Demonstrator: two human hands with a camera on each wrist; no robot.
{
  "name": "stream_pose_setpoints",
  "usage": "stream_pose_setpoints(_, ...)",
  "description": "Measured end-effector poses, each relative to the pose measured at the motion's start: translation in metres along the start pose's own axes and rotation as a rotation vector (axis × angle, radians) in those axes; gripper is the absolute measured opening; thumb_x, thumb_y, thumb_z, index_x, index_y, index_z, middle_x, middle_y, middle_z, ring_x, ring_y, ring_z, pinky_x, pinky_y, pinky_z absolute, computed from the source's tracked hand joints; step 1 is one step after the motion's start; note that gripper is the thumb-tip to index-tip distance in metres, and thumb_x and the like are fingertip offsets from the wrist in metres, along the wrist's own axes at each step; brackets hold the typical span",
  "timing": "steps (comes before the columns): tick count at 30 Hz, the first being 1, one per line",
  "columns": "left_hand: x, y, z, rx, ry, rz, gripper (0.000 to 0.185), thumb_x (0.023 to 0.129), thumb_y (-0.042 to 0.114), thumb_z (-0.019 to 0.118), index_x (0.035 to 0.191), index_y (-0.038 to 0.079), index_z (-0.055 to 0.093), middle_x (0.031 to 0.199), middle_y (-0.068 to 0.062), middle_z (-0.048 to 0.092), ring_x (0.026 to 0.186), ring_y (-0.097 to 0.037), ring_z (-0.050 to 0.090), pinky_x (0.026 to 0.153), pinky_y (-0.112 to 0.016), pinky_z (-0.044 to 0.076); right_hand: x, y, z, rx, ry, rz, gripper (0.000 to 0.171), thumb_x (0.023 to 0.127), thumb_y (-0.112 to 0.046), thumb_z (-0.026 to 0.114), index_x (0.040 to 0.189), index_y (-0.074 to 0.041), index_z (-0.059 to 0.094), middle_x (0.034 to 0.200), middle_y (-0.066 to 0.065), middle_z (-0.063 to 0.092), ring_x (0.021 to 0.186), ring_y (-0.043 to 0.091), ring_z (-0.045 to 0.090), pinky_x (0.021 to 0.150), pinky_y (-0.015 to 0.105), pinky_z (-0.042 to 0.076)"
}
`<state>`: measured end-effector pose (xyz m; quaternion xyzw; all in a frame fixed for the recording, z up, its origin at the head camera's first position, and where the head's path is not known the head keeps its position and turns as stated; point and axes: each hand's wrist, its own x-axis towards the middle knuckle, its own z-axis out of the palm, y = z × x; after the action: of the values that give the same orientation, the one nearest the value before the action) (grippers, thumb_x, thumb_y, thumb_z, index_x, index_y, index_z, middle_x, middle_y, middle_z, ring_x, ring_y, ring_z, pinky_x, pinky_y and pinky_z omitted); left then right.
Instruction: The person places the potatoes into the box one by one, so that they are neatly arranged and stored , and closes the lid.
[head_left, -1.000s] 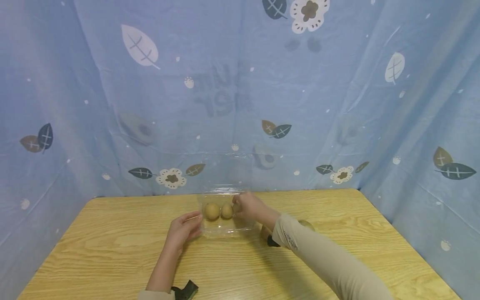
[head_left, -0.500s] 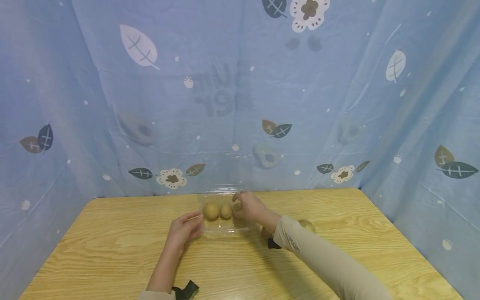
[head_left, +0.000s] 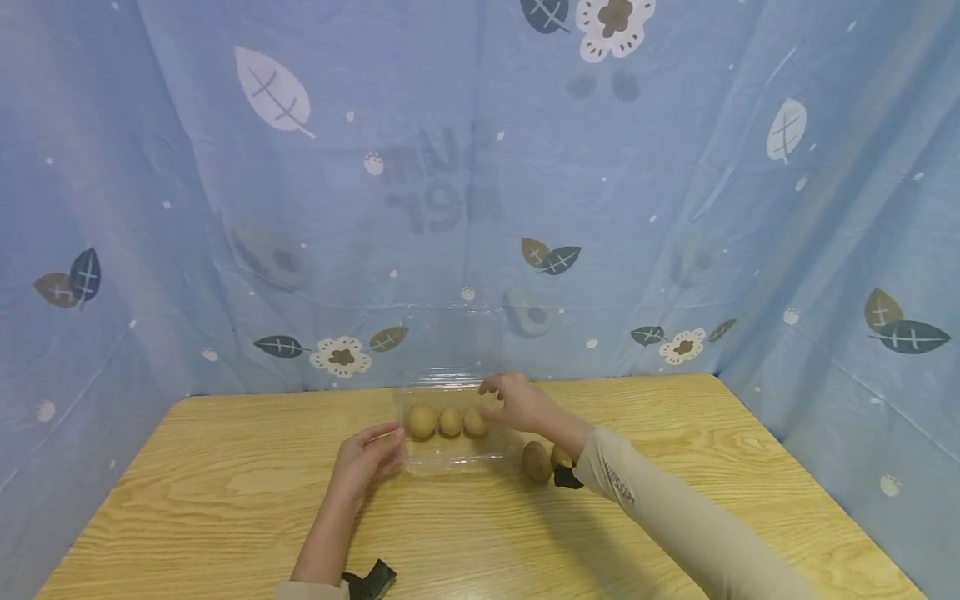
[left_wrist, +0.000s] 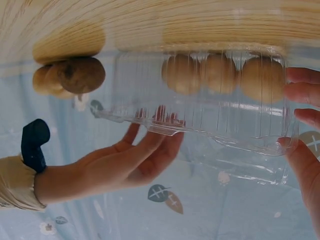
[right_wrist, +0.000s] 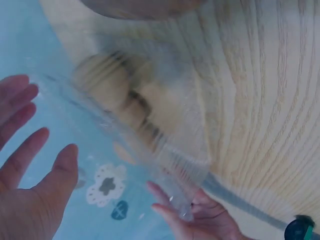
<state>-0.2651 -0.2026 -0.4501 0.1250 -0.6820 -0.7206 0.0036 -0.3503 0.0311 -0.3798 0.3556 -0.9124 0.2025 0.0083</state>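
Note:
A clear plastic clamshell box (head_left: 450, 454) lies open on the wooden table with its lid up at the back. Three brown kiwis (head_left: 450, 422) sit in a row inside it; the left wrist view shows the same kiwis (left_wrist: 220, 74) through the box's ribbed wall (left_wrist: 200, 112). My left hand (head_left: 386, 446) holds the box's left end, its fingers (left_wrist: 301, 92) curled on the rim. My right hand (head_left: 498, 396) hovers just above the box's right end, fingers spread and empty. The right wrist view shows that hand (right_wrist: 30, 165) open beside the blurred box (right_wrist: 145, 135).
Two loose kiwis (head_left: 537, 461) lie on the table (head_left: 225, 500) just right of the box, also seen as kiwis (left_wrist: 70, 75) in the left wrist view. A blue patterned cloth (head_left: 480, 167) closes in the back and both sides. A black wrist strap (head_left: 371, 579) shows near the front edge.
My right hand has let go of a third kiwi in the box and lifted up and to the right with fingers spread. The left hand and the box stayed put.

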Motion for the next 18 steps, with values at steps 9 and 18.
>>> stream_pose_setpoints(9,0.000,0.000,-0.001,0.001,-0.001,0.000,0.044,0.087,0.019,0.062,0.124,-0.003,0.052,0.115,-0.020,0.058,0.092,-0.020,0.061,0.074,-0.026,0.056,-0.027,0.019,-0.020,-0.005,-0.012,-0.036,0.029,0.081,-0.014,0.064,0.103,0.005,0.062,0.103,0.016,0.063,0.086,0.031,0.061,0.072,0.032,0.054)
stream_pose_setpoints(18,0.000,0.000,0.000,-0.003,-0.021,0.009,0.046,0.087,0.021,0.062,0.125,-0.002,0.051,0.119,-0.021,0.055,0.102,-0.026,0.059,0.079,-0.028,0.055,-0.064,0.042,-0.033,-0.024,0.017,-0.021,0.028,0.082,-0.014,0.064,0.104,0.003,0.062,0.102,0.016,0.064,0.086,0.030,0.061,0.070,0.033,0.054)
